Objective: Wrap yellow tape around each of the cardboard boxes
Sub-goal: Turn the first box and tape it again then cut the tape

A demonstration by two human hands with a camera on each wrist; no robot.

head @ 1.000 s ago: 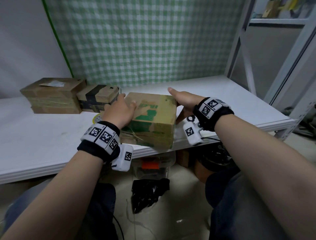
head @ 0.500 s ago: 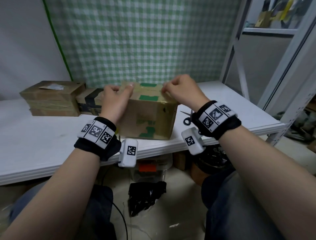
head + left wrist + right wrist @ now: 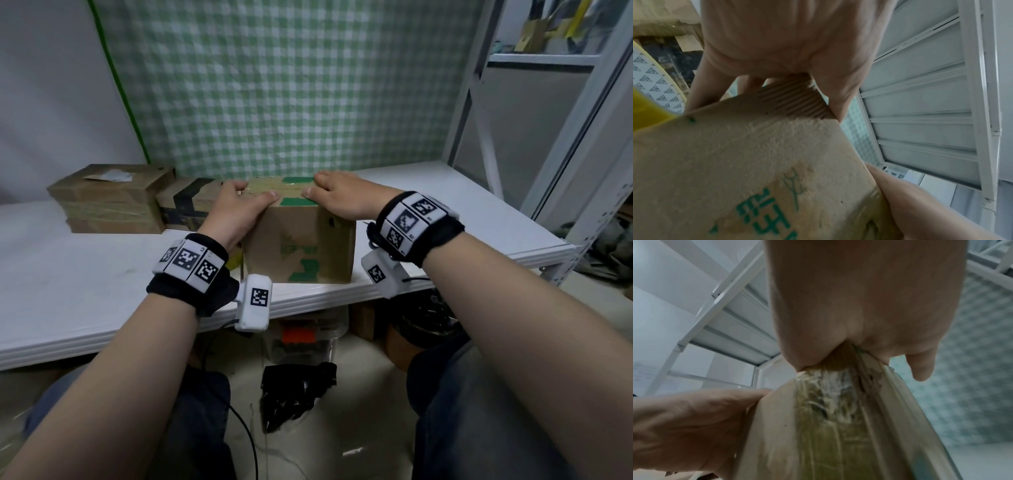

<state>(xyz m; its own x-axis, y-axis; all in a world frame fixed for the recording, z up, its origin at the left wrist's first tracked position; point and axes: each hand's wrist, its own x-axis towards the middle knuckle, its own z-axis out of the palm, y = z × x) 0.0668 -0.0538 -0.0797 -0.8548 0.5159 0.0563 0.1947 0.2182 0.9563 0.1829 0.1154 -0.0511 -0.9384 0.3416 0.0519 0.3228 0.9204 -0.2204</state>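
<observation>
A cardboard box [image 3: 301, 246] with green print stands on end near the front edge of the white table [image 3: 85, 291]. My left hand [image 3: 239, 209] grips its top left corner, thumb on top and fingers down the far side. Over the top right edge lies my right hand [image 3: 339, 195], fingers curled across it. In the left wrist view the box [image 3: 756, 170] fills the frame, with the yellow tape roll [image 3: 645, 112] just left of it. A sliver of the roll [image 3: 234, 262] shows behind my left wrist. Old yellowish tape runs along the box side [image 3: 828, 426].
Two more cardboard boxes sit at the back left, a plain one [image 3: 109, 198] and one with black tape [image 3: 185, 205]. A white metal shelf frame [image 3: 479, 137] stands at the right. Under the table are a clear bin [image 3: 305, 335] and a black bag [image 3: 294, 387].
The box lay flat between my hands a second ago. It has been tipped up onto its end, and both hands have moved to its top edge.
</observation>
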